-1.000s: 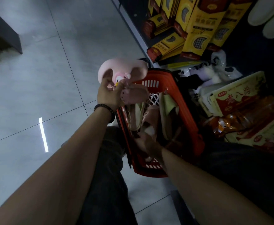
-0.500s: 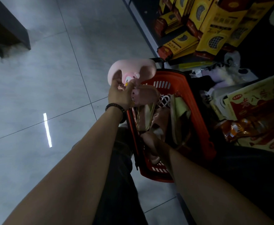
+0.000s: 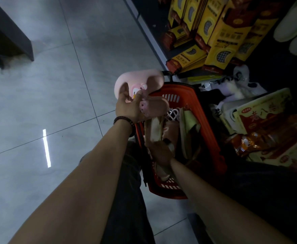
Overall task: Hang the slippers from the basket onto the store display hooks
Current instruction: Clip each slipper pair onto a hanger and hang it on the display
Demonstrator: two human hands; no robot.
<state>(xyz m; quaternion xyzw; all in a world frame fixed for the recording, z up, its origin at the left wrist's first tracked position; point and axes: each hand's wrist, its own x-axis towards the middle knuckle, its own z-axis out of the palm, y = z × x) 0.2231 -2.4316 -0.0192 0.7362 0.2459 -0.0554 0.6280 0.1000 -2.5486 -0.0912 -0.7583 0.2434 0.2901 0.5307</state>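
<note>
My left hand [image 3: 129, 107] holds a pair of pink slippers [image 3: 140, 80] above the far left corner of the red basket [image 3: 209, 138], thumb and fingers pinched at the cartoon face on the straps. The lower slipper of the pair [image 3: 157, 107] points right over the basket. Inside the basket stand several more slippers, among them a beige one [image 3: 154, 129] and a green one [image 3: 188, 120]. My right hand [image 3: 159, 153] is down in the basket, fingers curled round a pale pink slipper [image 3: 162, 173] in the dark. No display hooks are in sight.
The basket stands on a grey tiled floor [image 3: 56, 111]. Yellow boxes [image 3: 219, 39] fill the low shelf at the back right. Red and cream packets [image 3: 267, 125] lie right of the basket. White slippers [image 3: 295, 29] show at the top right corner. A dark fixture [image 3: 5, 37] stands at the top left.
My left hand with the pink pair has stayed above the basket's corner. My right hand has stayed low in the basket among the slippers. The view shifted slightly.
</note>
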